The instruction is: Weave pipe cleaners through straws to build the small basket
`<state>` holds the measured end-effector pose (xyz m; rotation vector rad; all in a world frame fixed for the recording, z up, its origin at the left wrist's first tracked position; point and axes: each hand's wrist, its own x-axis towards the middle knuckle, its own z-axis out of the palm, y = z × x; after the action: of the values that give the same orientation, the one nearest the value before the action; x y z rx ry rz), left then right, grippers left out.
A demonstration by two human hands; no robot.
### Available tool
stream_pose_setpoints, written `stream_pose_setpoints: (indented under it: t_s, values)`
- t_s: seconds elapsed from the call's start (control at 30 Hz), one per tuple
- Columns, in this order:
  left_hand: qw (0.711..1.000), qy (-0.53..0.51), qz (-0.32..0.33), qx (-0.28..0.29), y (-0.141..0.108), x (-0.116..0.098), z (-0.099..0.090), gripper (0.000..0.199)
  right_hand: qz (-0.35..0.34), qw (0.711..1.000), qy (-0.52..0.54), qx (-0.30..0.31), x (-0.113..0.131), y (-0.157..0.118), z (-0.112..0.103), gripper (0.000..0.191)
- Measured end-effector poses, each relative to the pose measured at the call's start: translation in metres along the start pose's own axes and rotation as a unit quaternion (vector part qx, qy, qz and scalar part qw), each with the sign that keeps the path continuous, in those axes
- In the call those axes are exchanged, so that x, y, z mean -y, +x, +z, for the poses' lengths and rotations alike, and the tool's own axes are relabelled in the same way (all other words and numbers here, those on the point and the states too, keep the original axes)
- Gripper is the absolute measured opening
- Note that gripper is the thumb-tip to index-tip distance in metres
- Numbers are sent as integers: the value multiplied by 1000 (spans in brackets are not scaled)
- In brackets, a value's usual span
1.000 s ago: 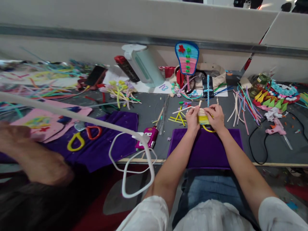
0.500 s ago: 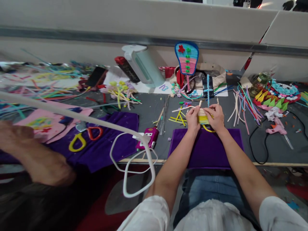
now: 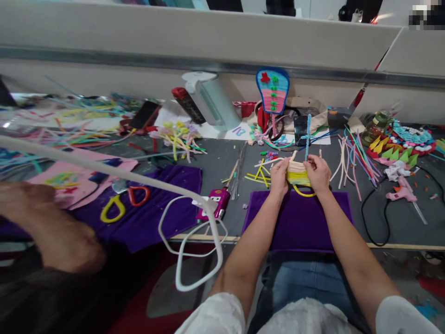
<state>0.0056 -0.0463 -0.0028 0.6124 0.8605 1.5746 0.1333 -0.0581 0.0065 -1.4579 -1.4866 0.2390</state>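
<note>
Between my hands is a small craft piece (image 3: 298,176) wound in cream and yellow strands, with a yellow loop at its lower edge. My left hand (image 3: 280,176) pinches its left side. On the right side my right hand (image 3: 318,174) is closed on it, the thumb near the base of a blue fuzzy stem (image 3: 308,134) that stands up with a short crossbar. A purple cloth (image 3: 299,220) lies below the piece. Yellow and cream stems (image 3: 260,174) lie just left of my left hand.
A fan-shaped craft (image 3: 273,90) and a pale kettle (image 3: 213,102) stand at the back. To the right lie loose stems (image 3: 363,157) and a pink glue gun (image 3: 403,191) with a black cord. Leftward are scissors (image 3: 113,208), a white cable (image 3: 139,174) and another person's arm (image 3: 59,227).
The view has shifted slightly. My right hand has moved a little right and its fingers have shifted on the piece, showing more of the yellow band. The blue stem now leans slightly right.
</note>
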Motion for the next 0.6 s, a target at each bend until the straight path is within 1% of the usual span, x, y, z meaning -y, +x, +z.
stream_pose_setpoints:
  t_s: [0.1, 0.23, 0.3, 0.37, 0.43, 0.6]
  values:
    - [999, 40, 11, -8, 2, 0, -4, 36, 8, 1000, 7, 1, 0, 1, 0, 24]
    - [993, 85, 73, -39, 1, 1, -7, 31, 17, 1000, 6, -22, 1, 1, 0, 22]
    - [990, 96, 97, -35, 0, 1, -6, 29, 18, 999, 6, -27, 1, 1, 0, 22]
    - [990, 97, 103, -19, -1, 1, -4, 28, 17, 1000, 5, -25, 1, 0, 0, 23]
    - [994, 78, 82, -3, -1, 1, -4, 29, 12, 1000, 2, -25, 1, 0, 0, 23]
    - [1000, -5, -29, 11, 3, -1, -6, 32, 5, 1000, 8, -24, 3, -2, 0, 24]
